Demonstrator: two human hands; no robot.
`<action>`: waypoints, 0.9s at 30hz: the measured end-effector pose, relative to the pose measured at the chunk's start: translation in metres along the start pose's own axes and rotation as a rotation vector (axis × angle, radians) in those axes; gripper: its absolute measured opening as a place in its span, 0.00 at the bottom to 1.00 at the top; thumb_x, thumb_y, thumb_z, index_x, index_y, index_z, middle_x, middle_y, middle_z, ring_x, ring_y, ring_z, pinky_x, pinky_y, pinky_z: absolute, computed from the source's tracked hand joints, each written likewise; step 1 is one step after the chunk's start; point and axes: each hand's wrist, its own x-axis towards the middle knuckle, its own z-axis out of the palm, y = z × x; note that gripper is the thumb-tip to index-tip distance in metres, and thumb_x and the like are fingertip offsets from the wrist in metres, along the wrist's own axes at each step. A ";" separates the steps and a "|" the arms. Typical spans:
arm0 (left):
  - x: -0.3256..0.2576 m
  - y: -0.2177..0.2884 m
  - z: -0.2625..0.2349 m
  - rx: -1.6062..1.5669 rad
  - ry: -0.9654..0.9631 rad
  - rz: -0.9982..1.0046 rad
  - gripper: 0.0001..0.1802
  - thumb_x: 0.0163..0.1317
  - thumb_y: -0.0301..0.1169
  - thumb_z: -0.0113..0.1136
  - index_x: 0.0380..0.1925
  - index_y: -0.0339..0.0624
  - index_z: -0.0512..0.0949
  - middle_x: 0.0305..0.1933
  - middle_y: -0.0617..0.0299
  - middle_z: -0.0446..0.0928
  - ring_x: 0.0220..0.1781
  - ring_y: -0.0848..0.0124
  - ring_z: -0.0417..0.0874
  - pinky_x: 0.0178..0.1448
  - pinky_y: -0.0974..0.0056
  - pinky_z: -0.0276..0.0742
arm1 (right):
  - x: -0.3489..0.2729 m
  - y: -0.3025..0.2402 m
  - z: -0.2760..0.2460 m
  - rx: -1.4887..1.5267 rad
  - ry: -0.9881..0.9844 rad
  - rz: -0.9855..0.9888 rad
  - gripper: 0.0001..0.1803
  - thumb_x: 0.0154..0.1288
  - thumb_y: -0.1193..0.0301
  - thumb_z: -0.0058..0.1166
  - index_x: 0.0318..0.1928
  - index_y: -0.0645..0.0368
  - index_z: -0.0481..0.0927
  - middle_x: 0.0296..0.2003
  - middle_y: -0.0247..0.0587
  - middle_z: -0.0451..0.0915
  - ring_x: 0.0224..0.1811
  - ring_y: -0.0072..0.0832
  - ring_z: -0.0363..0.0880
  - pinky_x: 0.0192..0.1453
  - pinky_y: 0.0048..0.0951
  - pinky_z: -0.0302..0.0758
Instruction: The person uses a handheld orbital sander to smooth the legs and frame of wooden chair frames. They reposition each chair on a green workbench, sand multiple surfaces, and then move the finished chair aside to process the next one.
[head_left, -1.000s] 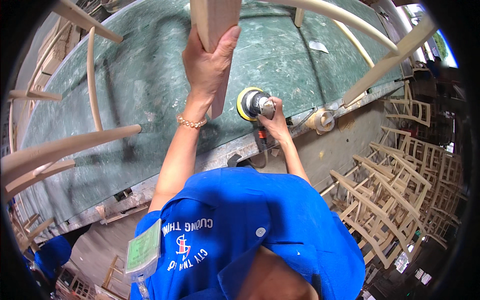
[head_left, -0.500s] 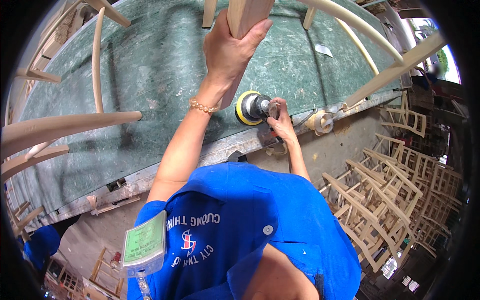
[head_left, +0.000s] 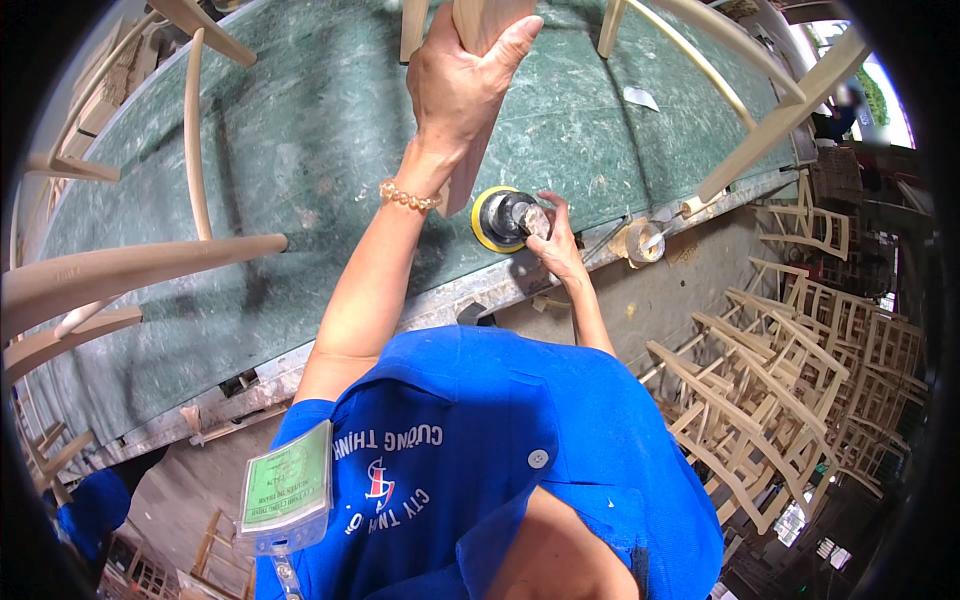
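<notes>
My left hand (head_left: pixel 455 90) is wrapped round a pale wooden chair leg (head_left: pixel 488 25) at the top middle, its thumb along the near face. The leg's lower end shows below my wrist, over the green worktop (head_left: pixel 330 150). Close to the table's near edge, my right hand (head_left: pixel 556 240) grips a round orbital sander (head_left: pixel 505 218) with a black body and yellow pad rim. The sander is tilted, and I cannot tell whether its pad touches the worktop. Part of its handle is hidden by my fingers.
Curved chair parts (head_left: pixel 150 265) reach in from the left, and another wooden frame (head_left: pixel 790 115) stands at the upper right. A tape roll (head_left: pixel 638 243) is at the table edge. White paper (head_left: pixel 640 97) lies on the worktop. Stacked chair frames (head_left: pixel 790 390) fill the right floor.
The sander in my right hand has turned, showing less of its pad side. My left hand keeps its hold on the chair leg, and the view has shifted slightly.
</notes>
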 end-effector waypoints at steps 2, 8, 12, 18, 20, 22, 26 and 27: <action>0.002 0.000 0.000 -0.011 -0.004 -0.002 0.26 0.56 0.44 0.69 0.44 0.33 0.76 0.35 0.44 0.82 0.39 0.56 0.85 0.41 0.59 0.78 | 0.000 -0.002 0.000 -0.014 0.002 -0.007 0.41 0.47 0.77 0.54 0.66 0.56 0.55 0.46 0.47 0.74 0.47 0.31 0.74 0.55 0.31 0.71; 0.007 0.005 0.002 -0.099 0.007 0.018 0.27 0.57 0.44 0.68 0.48 0.35 0.76 0.39 0.48 0.83 0.43 0.57 0.84 0.46 0.61 0.78 | -0.001 0.004 -0.001 -0.040 0.005 -0.081 0.40 0.47 0.76 0.53 0.65 0.55 0.58 0.48 0.46 0.74 0.49 0.32 0.74 0.56 0.31 0.71; 0.007 0.006 0.001 -0.063 0.039 0.070 0.26 0.57 0.45 0.68 0.47 0.36 0.76 0.37 0.48 0.83 0.40 0.57 0.85 0.44 0.60 0.78 | -0.002 0.001 -0.001 -0.031 -0.032 -0.069 0.39 0.47 0.77 0.52 0.65 0.54 0.60 0.50 0.46 0.74 0.52 0.32 0.74 0.59 0.31 0.70; 0.003 0.005 -0.002 -0.023 -0.053 -0.095 0.25 0.56 0.46 0.69 0.43 0.38 0.76 0.31 0.48 0.82 0.34 0.55 0.85 0.37 0.57 0.78 | 0.000 -0.005 0.003 -0.059 -0.079 -0.079 0.39 0.47 0.76 0.52 0.65 0.56 0.61 0.54 0.50 0.73 0.59 0.37 0.72 0.65 0.34 0.67; 0.002 0.003 -0.001 -0.013 -0.043 -0.069 0.25 0.56 0.46 0.69 0.43 0.38 0.76 0.32 0.48 0.82 0.35 0.55 0.86 0.38 0.57 0.78 | 0.000 -0.003 0.003 -0.107 -0.066 -0.111 0.39 0.48 0.75 0.52 0.65 0.58 0.61 0.56 0.52 0.72 0.61 0.39 0.72 0.66 0.35 0.66; 0.001 0.002 0.000 -0.002 -0.039 -0.060 0.25 0.56 0.47 0.69 0.44 0.38 0.76 0.32 0.47 0.82 0.36 0.55 0.86 0.38 0.57 0.79 | 0.001 -0.002 0.004 -0.162 -0.057 -0.148 0.40 0.48 0.75 0.52 0.66 0.59 0.60 0.57 0.54 0.72 0.61 0.41 0.71 0.67 0.36 0.65; 0.001 0.002 0.001 -0.012 -0.033 -0.063 0.25 0.56 0.46 0.69 0.44 0.39 0.76 0.34 0.47 0.82 0.37 0.54 0.86 0.39 0.58 0.79 | -0.003 -0.005 0.012 -0.170 -0.015 -0.068 0.40 0.48 0.74 0.53 0.66 0.60 0.59 0.58 0.55 0.71 0.62 0.41 0.71 0.67 0.35 0.65; 0.001 0.002 0.001 -0.024 -0.031 -0.057 0.25 0.55 0.46 0.69 0.44 0.39 0.76 0.34 0.47 0.82 0.37 0.54 0.86 0.39 0.58 0.79 | -0.006 -0.006 0.014 -0.157 -0.003 -0.038 0.41 0.48 0.74 0.54 0.67 0.60 0.59 0.58 0.55 0.71 0.62 0.41 0.70 0.67 0.35 0.65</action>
